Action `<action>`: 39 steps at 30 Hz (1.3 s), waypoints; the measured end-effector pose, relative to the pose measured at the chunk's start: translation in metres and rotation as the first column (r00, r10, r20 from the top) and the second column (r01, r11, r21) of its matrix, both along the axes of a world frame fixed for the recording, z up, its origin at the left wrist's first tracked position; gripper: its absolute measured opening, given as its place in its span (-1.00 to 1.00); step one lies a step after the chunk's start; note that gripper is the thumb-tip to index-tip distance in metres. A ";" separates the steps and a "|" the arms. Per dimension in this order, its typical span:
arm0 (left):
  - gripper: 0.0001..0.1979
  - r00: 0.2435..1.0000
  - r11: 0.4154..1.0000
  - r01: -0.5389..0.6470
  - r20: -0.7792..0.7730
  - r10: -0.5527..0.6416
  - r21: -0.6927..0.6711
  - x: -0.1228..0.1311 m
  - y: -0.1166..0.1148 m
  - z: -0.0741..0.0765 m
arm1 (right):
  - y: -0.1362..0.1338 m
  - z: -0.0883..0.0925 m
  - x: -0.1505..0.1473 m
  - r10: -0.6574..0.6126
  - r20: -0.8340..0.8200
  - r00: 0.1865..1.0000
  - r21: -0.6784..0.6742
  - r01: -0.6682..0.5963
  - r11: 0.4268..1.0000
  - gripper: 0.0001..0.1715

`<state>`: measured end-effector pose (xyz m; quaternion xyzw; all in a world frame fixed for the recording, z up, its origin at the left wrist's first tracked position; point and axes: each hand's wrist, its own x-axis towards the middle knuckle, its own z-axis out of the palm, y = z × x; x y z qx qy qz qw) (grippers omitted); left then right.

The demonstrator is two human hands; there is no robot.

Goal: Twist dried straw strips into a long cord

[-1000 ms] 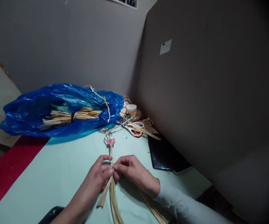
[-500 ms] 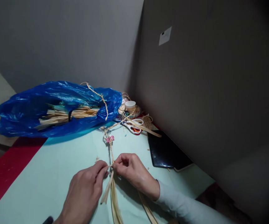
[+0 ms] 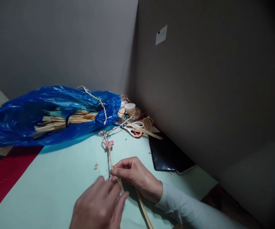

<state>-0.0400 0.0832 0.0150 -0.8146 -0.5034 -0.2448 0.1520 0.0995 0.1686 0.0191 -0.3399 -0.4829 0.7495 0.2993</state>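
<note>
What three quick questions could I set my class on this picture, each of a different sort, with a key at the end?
1. Multiple choice: What colour is the clip on the twisted cord?
A. green
B. pink
C. yellow

2. True or false: The right hand has its thumb and fingertips at the cord.

3. Fill in the missing word: The bundle of pale strips in the blue bag has a ____ band around it.

Key
1. B
2. True
3. black
</note>
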 end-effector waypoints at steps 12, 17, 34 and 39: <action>-0.77 0.048 0.490 0.695 0.713 0.700 -0.527 -0.008 0.034 0.008 | 0.002 -0.005 0.003 0.025 -0.116 0.993 0.035 -0.021 0.999 -0.52; -0.66 0.077 0.521 0.608 0.698 0.712 -0.599 -0.004 0.035 0.007 | 0.005 -0.011 0.004 0.018 -0.036 0.999 0.141 -0.012 0.990 -0.60; -0.69 0.186 0.560 0.502 0.715 0.674 -0.659 -0.007 0.035 -0.001 | 0.008 -0.018 0.005 0.095 0.008 0.995 0.223 -0.094 0.970 -0.69; -0.67 0.199 0.599 0.460 0.733 0.650 -0.656 -0.006 0.034 -0.004 | 0.009 -0.018 0.005 0.116 0.001 0.993 0.228 -0.113 0.967 -0.70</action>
